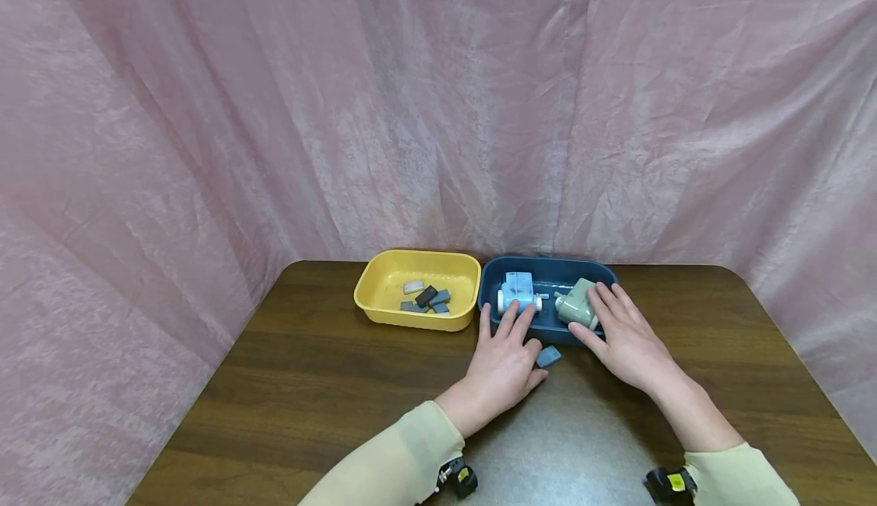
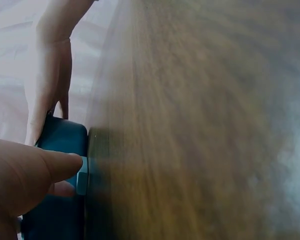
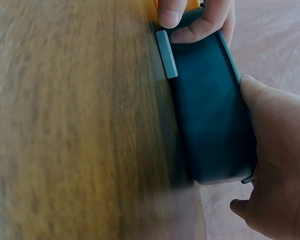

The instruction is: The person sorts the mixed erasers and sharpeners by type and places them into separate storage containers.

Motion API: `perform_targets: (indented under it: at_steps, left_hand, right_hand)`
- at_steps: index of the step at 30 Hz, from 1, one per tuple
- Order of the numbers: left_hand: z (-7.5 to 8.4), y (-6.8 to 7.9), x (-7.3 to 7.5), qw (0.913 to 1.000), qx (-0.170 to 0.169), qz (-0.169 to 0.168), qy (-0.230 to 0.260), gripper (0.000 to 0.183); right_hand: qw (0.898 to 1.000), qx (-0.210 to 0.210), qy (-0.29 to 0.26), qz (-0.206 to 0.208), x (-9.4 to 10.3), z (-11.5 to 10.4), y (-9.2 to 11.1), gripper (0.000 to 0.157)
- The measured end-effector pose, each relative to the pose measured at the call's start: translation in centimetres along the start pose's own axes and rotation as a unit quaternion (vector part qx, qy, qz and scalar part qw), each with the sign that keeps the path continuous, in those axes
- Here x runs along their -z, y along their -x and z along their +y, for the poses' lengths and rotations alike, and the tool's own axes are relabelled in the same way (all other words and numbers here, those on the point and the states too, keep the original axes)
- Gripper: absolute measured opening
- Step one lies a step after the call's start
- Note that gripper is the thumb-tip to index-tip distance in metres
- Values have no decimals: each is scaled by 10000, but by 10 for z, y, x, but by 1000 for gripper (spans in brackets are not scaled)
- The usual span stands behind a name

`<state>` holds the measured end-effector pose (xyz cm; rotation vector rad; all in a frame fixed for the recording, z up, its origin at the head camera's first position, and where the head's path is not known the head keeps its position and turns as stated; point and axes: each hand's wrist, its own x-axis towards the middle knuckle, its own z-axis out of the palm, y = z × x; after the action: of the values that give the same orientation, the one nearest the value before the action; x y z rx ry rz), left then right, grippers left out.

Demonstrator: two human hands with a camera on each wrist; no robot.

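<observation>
A dark blue bin [image 1: 548,264] holds a light blue plastic device [image 1: 518,287] with white round ends on its left side and a sage green device [image 1: 575,304] on its right. My left hand [image 1: 503,365] reaches over the bin's front rim, its fingertips at the light blue device. Close to its thumb and index finger, a small flat blue-grey block [image 1: 549,356] lies against the bin's front. Over the right rim spreads my right hand [image 1: 626,338], fingers extended beside the green device and thumb at the rim. Whether the fingertips press on either device is hard to tell.
To the left, touching the blue bin, stands a yellow bin [image 1: 366,304] with several small grey, dark and whitish blocks [image 1: 426,296] inside. Both bins sit near the back edge of a brown wooden table [image 1: 288,407]. A pink curtain [image 1: 438,110] hangs behind it.
</observation>
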<state>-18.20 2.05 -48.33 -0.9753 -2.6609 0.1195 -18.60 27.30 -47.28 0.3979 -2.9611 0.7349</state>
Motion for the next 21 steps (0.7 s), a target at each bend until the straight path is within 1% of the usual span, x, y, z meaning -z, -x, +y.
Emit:
perform_targets:
  at_steps: [9, 16, 21]
  left_hand:
    - [0, -4, -1, 9998, 117, -140, -76, 41]
    - [-1, -5, -2, 9997, 124, -162, -103, 34]
    - [-1, -5, -2, 9996, 105, -280, 13, 30]
  right_hand:
    - [10000, -10, 11, 1, 0, 1, 0, 92]
    - [10000, -18, 19, -15, -1, 1, -1, 92]
    - [10000, -7, 41, -2, -2, 2, 0, 92]
